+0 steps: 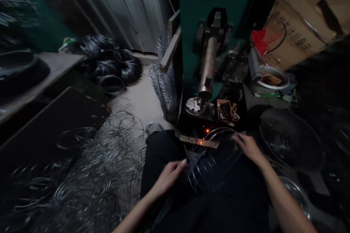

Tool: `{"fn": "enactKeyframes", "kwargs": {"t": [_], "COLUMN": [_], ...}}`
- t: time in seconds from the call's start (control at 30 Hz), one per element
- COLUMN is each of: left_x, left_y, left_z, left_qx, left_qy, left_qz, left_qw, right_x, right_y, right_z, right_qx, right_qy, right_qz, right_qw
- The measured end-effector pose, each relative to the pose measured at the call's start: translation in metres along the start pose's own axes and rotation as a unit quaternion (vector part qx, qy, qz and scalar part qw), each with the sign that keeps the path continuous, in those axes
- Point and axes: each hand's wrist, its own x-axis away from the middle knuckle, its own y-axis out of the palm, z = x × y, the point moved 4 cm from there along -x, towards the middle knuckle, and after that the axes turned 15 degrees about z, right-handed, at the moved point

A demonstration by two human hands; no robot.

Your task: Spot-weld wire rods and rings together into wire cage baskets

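Observation:
I sit before a green welding machine with a copper electrode arm. On my lap lies a bundle of thin wire rings. My left hand pinches the rings at their left edge, fingers closed on the wire. My right hand rests on the right side of the top ring, fingers curled over it. Small orange sparks glow just ahead of the rings, near a flat metal strip.
Loose wire rings litter the floor at left. Black wire coils are heaped by the corrugated wall. A stack of rings stands beside the machine. A small fan, a white bowl and cardboard boxes sit at right.

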Motion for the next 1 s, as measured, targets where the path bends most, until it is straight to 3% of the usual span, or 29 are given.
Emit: {"fn": "enactKeyframes", "kwargs": {"t": [0.07, 0.13, 0.17, 0.27, 0.37, 0.53, 0.8, 1.0], "left_x": [-0.014, -0.034, -0.044, -0.069, -0.080, -0.087, -0.094, -0.090], "left_y": [-0.007, 0.006, 0.018, 0.044, 0.052, 0.050, 0.026, 0.016], "left_z": [0.018, 0.041, 0.049, 0.058, 0.046, 0.037, 0.091, 0.108], "left_qx": [-0.078, -0.103, -0.125, -0.191, -0.227, -0.298, -0.307, -0.268], "left_qy": [0.118, 0.226, 0.269, 0.347, 0.371, 0.396, 0.421, 0.434], "left_qz": [0.038, 0.032, 0.019, 0.065, 0.110, 0.112, 0.145, 0.124], "left_qw": [0.989, 0.968, 0.955, 0.916, 0.894, 0.861, 0.841, 0.851], "right_x": [-0.006, -0.016, -0.019, -0.014, 0.009, 0.029, -0.017, -0.025], "right_y": [0.015, 0.032, 0.040, 0.052, 0.053, 0.050, 0.034, 0.027], "right_z": [-0.017, -0.033, -0.038, -0.042, -0.030, -0.023, -0.061, -0.075], "right_qx": [0.019, 0.035, 0.040, 0.023, -0.015, -0.045, -0.039, -0.038], "right_qy": [-0.026, -0.041, -0.043, -0.047, -0.045, -0.049, -0.075, -0.063], "right_qz": [-0.100, -0.147, -0.150, -0.116, -0.051, 0.058, 0.064, 0.099], "right_qw": [0.994, 0.988, 0.987, 0.992, 0.998, 0.996, 0.994, 0.992]}}
